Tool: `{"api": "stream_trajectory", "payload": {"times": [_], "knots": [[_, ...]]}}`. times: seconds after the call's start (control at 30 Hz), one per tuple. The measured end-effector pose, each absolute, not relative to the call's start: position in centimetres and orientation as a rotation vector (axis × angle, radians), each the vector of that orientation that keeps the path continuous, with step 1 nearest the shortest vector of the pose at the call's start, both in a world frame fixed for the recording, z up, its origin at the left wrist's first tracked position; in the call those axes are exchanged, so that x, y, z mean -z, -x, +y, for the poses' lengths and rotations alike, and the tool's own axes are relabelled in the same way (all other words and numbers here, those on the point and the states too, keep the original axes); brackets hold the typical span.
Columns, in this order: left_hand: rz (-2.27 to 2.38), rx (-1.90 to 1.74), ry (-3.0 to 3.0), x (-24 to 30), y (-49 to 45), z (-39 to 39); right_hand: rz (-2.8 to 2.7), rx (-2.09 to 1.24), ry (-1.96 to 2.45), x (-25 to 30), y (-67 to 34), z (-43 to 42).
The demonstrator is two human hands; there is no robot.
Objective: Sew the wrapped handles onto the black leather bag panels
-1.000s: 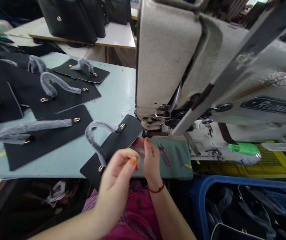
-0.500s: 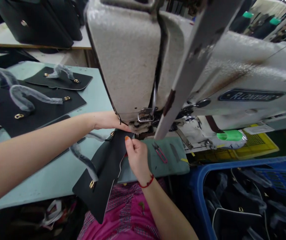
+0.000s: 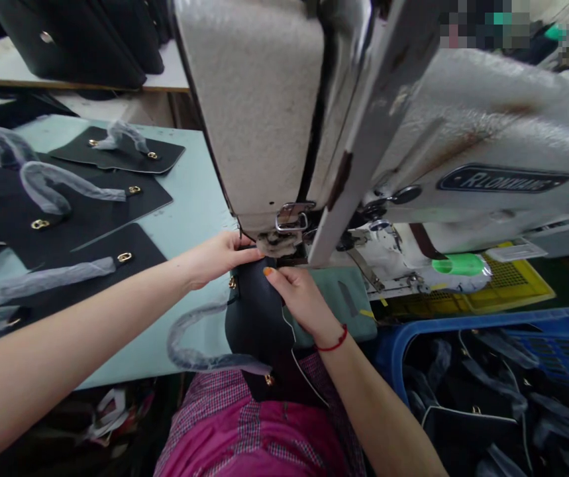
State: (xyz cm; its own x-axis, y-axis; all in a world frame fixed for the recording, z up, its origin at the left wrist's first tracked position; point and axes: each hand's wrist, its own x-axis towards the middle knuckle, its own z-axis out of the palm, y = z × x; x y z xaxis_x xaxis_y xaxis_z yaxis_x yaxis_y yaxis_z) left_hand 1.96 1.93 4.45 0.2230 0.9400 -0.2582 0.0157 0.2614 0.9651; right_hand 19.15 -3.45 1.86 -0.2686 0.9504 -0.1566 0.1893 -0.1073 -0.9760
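Observation:
A black bag panel (image 3: 259,311) with a pale edge runs from under the sewing machine head (image 3: 259,119) down over my lap. Its plastic-wrapped handle (image 3: 199,358) loops to the left, held by small gold rings. My left hand (image 3: 229,255) grips the panel's far left edge close to the needle area, thumb on top and some fingers hidden. On the right edge, my right hand (image 3: 304,295) pinches the panel, its thumb on the upper face and its fingers out of sight beneath. The machine's head hides the stitching point.
More black panels with wrapped handles (image 3: 65,185) lie on the pale green table (image 3: 189,156) at left. A blue basket (image 3: 398,351) at right holds several similar pieces. Behind it sits a yellow crate (image 3: 522,285). A black bag (image 3: 75,40) stands at the back left.
The panel has swung rightward and now hangs more nearly straight toward me. My right hand moved right and covers the pink snips. The left hand shows more beside the machine head.

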Motion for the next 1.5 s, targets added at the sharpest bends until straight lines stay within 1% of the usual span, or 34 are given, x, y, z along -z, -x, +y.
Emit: {"api": "stream_trajectory", "payload": {"times": [0.17,0.27,0.33,0.4,0.47,0.53,0.7,0.83,1.07,1.27,1.5], "knots": [[1.183,-0.849,-1.424,-2.5,0.2,1.5,-1.598,-1.581,1.242,-3.2,-21.2,-4.3],[1.375,-0.956,-1.622,-0.3,3.2,-0.4,-1.641,-1.622,1.277,-3.4,-22.4,-6.6],[1.51,-1.018,-1.673,1.3,4.7,-2.6,-1.551,-1.611,1.319,-2.8,-22.4,-8.6],[1.521,-1.013,-1.583,2.9,5.0,-5.2,-1.356,-1.652,1.316,-1.9,-21.9,-10.6],[1.453,-0.99,-1.353,4.0,4.1,-7.5,-1.14,-1.695,1.304,-1.0,-20.8,-12.1],[1.406,-0.982,-1.096,4.4,2.2,-9.0,-1.016,-1.664,1.312,-0.4,-19.8,-13.2],[1.204,-0.93,-0.663,3.3,-1.8,-9.8,-1.063,-1.517,1.358,-0.4,-18.9,-14.2],[1.162,-0.893,-0.489,2.5,-2.6,-9.9,-1.183,-1.39,1.407,-0.8,-19.1,-14.3],[1.23,-0.874,-0.457,1.8,-2.7,-10.0,-1.166,-1.438,1.396,-1.2,-19.0,-14.3],[1.181,-0.819,-0.427,1.2,-3.1,-10.1,-1.096,-1.496,1.395,-1.1,-18.9,-14.2],[1.266,-0.846,-0.392,0.9,-3.3,-10.2,-1.158,-1.439,1.436,-1.3,-19.1,-14.1]]}}
